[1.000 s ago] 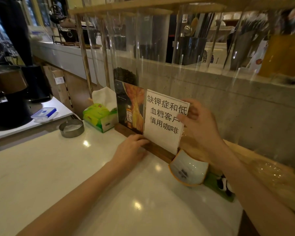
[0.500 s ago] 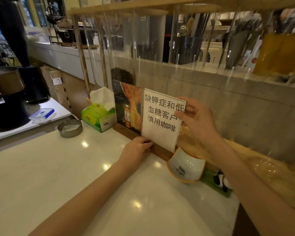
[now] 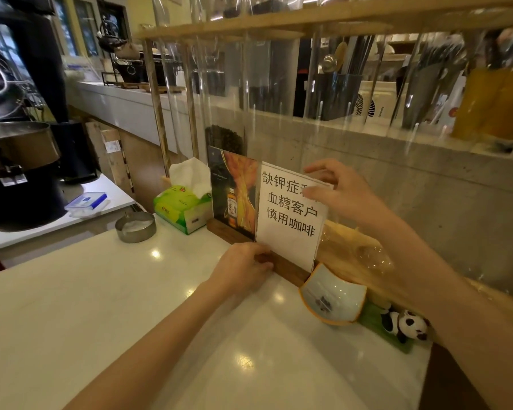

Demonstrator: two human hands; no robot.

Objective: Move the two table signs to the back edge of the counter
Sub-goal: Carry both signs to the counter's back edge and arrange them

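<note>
A white table sign [image 3: 289, 220] with black Chinese characters stands upright in a dark wooden base at the back edge of the white counter [image 3: 107, 306]. Right beside it on the left stands a second sign [image 3: 234, 190] with a dark and orange bottle picture, on its own wooden base. My left hand [image 3: 243, 266] grips the front of the white sign's wooden base. My right hand [image 3: 338, 192] pinches the white sign's upper right corner, thumb in front over the text and fingers behind.
A green tissue box [image 3: 182, 207] sits left of the signs, with a round metal tin [image 3: 135, 226] nearer the counter's left edge. A small white and orange dish [image 3: 333, 294] and a panda figure [image 3: 406, 324] lie right of the signs. A concrete wall and clear screen rise behind.
My right hand slid over the white sign's top right corner, its thumb now covering some characters. My left hand stays on the wooden base. The sign has hardly shifted.
</note>
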